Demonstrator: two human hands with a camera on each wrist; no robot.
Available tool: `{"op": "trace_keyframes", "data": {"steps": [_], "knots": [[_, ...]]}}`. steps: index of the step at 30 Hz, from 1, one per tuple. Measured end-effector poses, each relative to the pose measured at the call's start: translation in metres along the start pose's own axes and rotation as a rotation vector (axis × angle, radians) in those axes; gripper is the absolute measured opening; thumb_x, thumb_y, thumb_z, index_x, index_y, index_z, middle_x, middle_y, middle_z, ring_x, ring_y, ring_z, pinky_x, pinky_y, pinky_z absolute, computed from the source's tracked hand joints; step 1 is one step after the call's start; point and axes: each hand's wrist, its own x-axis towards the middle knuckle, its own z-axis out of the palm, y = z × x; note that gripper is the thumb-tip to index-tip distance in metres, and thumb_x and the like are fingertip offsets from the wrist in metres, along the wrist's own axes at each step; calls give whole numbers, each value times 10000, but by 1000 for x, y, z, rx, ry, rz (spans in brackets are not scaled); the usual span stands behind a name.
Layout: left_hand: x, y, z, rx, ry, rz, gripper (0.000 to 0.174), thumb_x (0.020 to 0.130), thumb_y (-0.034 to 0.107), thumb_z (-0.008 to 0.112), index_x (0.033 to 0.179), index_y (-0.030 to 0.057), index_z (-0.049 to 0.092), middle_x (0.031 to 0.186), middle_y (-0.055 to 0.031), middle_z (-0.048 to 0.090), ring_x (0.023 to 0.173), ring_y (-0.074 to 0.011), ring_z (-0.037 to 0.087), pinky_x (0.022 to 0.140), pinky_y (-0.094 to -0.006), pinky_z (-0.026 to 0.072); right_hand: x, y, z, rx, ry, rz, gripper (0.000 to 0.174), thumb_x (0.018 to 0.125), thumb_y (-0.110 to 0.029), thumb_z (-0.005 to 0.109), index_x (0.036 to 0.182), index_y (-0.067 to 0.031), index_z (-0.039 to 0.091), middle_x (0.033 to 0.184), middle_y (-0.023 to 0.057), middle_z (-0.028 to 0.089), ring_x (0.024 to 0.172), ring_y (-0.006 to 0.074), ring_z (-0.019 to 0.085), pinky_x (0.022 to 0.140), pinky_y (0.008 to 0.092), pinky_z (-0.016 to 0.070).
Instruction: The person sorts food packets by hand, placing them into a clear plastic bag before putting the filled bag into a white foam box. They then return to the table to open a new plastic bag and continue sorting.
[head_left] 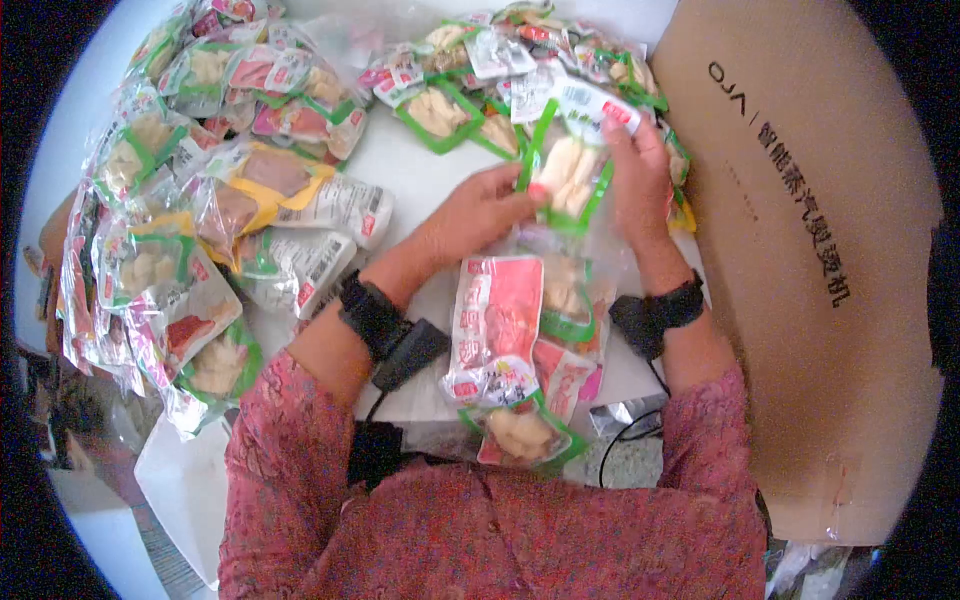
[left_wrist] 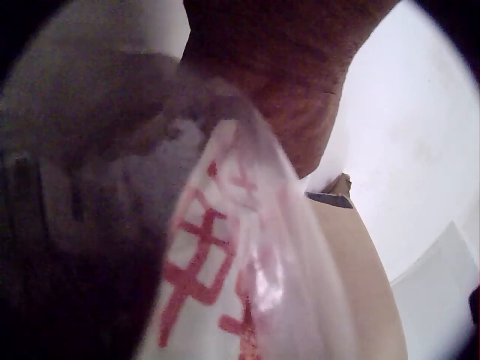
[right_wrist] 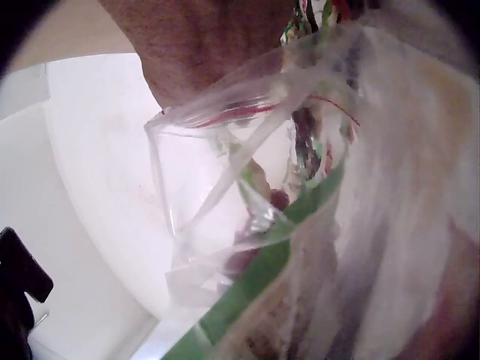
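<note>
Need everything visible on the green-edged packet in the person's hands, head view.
The green-edged packet looks like glossy, transparent plastic, with a bright green border framing a window onto pale, elongated pieces. Its top end is white with a red mark and green print, too blurred to read. It is held slightly tilted, window side toward the head camera. The left hand pinches its left edge; the right hand grips its upper right. Whether it is sealed I can't tell.

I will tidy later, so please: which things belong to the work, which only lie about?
Likely the job:
green-edged food packet, held by left hand and right hand;
red-and-white packet;
heaped packets.

Likely lying about:
cardboard carton with Chinese lettering;
clear plastic, bottom right.
</note>
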Motion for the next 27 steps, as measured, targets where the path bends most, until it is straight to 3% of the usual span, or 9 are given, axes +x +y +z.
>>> {"op": "trace_keyframes", "data": {"steps": [1, 2, 4, 8, 10, 13, 17, 24, 27], "knots": [[-2, 13, 0, 107, 25, 31, 407, 824, 368, 540, 1038, 23, 525, 772, -15, 555, 641, -73, 501, 567, -206, 410, 2, 0, -1, 34, 26, -34, 230, 848, -170, 491, 992, 1, 546, 855, 46, 587, 771, 108, 523, 700, 247, 422], [-8, 28, -4, 155, 13, -81, 348, 822, 290, 577, 1056, 40, 513, 827, 8, 532, 771, -71, 483, 664, -226, 412, 5, 3, -3, 38, 22, -15, 230, 848, -170, 491, 992, 1, 546, 855, 46, 587, 771, 108, 523, 700, 247, 422], [-2, 23, -12, 435, 78, 199, 242, 829, 237, 575, 972, 45, 536, 811, 20, 529, 715, -76, 479, 621, -227, 408, 9, 6, -6, 174, 73, 29, 231, 844, -157, 488, 1001, 4, 540, 877, 48, 588, 785, 112, 528, 713, 250, 423], [-10, 42, -16, 509, -39, 255, 115, 827, 143, 567, 854, 32, 553, 770, 5, 537, 687, -95, 496, 606, -240, 414, 11, 13, -5, 307, -54, 81, 236, 830, -129, 493, 1028, -6, 534, 920, 48, 585, 801, 114, 537, 736, 236, 420], [-13, 51, -12, 762, 9, 471, 69, 818, 80, 555, 788, 18, 554, 733, -26, 540, 671, -115, 504, 599, -242, 414, 5, 6, -1, 294, -92, 52, 254, 826, -139, 495, 1049, -23, 532, 902, 41, 582, 787, 107, 534, 682, 231, 438], [-15, 57, -3, 776, 89, 509, 94, 804, 79, 566, 772, -4, 537, 712, -54, 533, 659, -130, 505, 600, -243, 412, -1, 2, 2, 295, -351, 179, 295, 831, -179, 495, 1102, -63, 507, 836, 8, 562, 732, 85, 527, 535, 227, 448], [-13, 53, -6, 827, 156, 593, 100, 813, 84, 561, 782, -6, 529, 710, -45, 531, 656, -121, 497, 601, -238, 411, -12, -15, 3, 361, -593, 394, 321, 842, -182, 487, 1141, -65, 475, 871, 20, 547, 628, 93, 541, 544, 237, 465], [-9, 49, -14, 690, 113, 564, 92, 818, 71, 556, 805, -16, 528, 737, -35, 537, 701, -102, 499, 634, -223, 412, -20, -18, 3, 317, -952, 488, 336, 847, -223, 505, 1139, -60, 472, 813, 20, 541, 576, 104, 556, 500, 237, 459], [-10, 50, -11, 673, 122, 562, 91, 812, 66, 563, 814, -20, 533, 767, -38, 550, 728, -107, 510, 664, -223, 417, -18, -17, 3, 185, -1167, 318, 388, 840, -290, 523, 1153, -67, 475, 760, 19, 534, 572, 108, 554, 474, 238, 443]]}}
